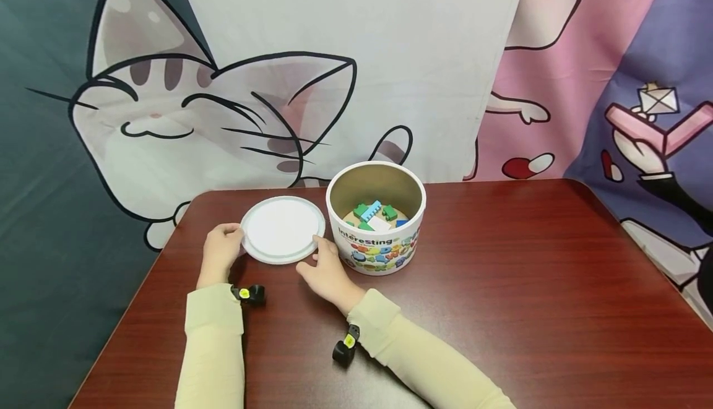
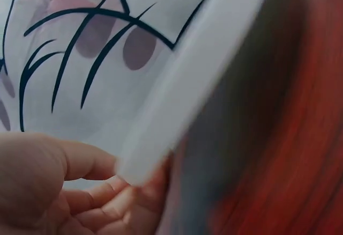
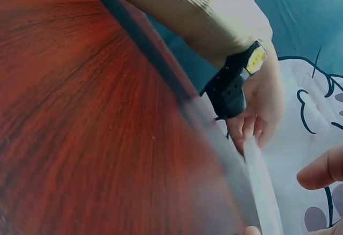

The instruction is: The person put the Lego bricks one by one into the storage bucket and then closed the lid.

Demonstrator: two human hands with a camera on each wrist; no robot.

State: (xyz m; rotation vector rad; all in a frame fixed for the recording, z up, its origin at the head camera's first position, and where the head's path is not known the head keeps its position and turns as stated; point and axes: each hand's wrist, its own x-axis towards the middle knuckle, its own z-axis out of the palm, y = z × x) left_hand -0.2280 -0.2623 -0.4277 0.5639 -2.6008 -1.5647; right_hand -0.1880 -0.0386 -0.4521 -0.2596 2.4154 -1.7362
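Observation:
A round white lid [image 1: 283,229] is held off the table, left of a white bucket [image 1: 379,251] printed with "Interesting". My left hand [image 1: 221,249] pinches the lid's left edge; in the left wrist view the thumb [image 2: 88,160] lies on one side of the rim and curled fingers on the other. My right hand [image 1: 330,273] is at the lid's right edge, between lid and bucket. In the right wrist view one of its digits [image 3: 321,171] stands apart from the lid, while a fingertip [image 3: 252,230] shows by its edge. Green, blue and white toy bricks [image 1: 372,211] lie inside the open bucket.
The brown wooden table [image 1: 529,285] extends to the right and front. Behind it hangs a cloth backdrop [image 1: 423,44] with cartoon figures. Small black wrist cameras [image 1: 253,294] are strapped on both wrists.

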